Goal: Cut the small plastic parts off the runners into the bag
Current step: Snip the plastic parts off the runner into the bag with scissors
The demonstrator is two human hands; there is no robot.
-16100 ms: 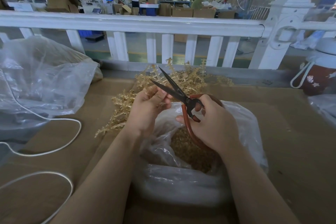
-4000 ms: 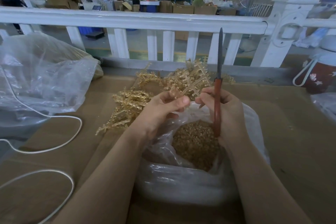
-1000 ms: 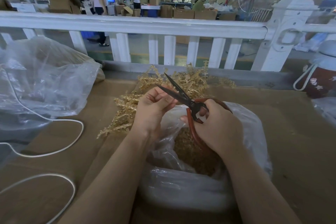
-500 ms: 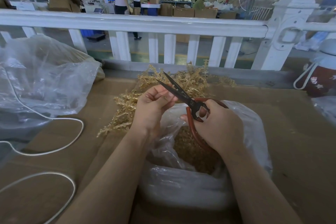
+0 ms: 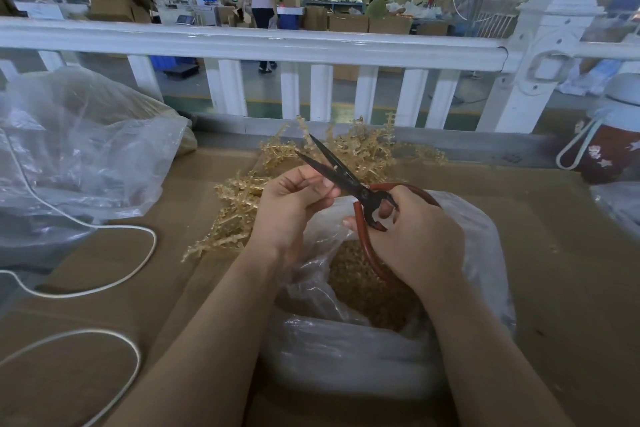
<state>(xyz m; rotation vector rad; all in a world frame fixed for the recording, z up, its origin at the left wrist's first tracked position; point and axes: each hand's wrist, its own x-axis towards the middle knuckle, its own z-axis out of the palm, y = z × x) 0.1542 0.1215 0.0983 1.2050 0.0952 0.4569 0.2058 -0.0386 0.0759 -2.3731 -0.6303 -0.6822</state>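
Note:
My right hand (image 5: 415,239) grips the red-brown handles of the scissors (image 5: 341,176). The dark blades stand apart and point up and to the left. My left hand (image 5: 291,208) pinches a small piece of runner at the blades, mostly hidden by the fingers. Both hands hover over the clear plastic bag (image 5: 346,357), which holds a heap of cut tan parts (image 5: 363,291). A pile of tan runners (image 5: 360,152) lies on the cardboard just behind the hands.
A large crumpled clear bag (image 5: 79,149) fills the left side. A white cord (image 5: 104,284) loops over the cardboard (image 5: 571,253) at front left. A white railing (image 5: 311,45) runs across the back. A red-brown flask (image 5: 609,146) stands at far right.
The hands have kept their place over the bag, with the scissor blades slightly closer together than a second ago. A person in the background has walked to the right.

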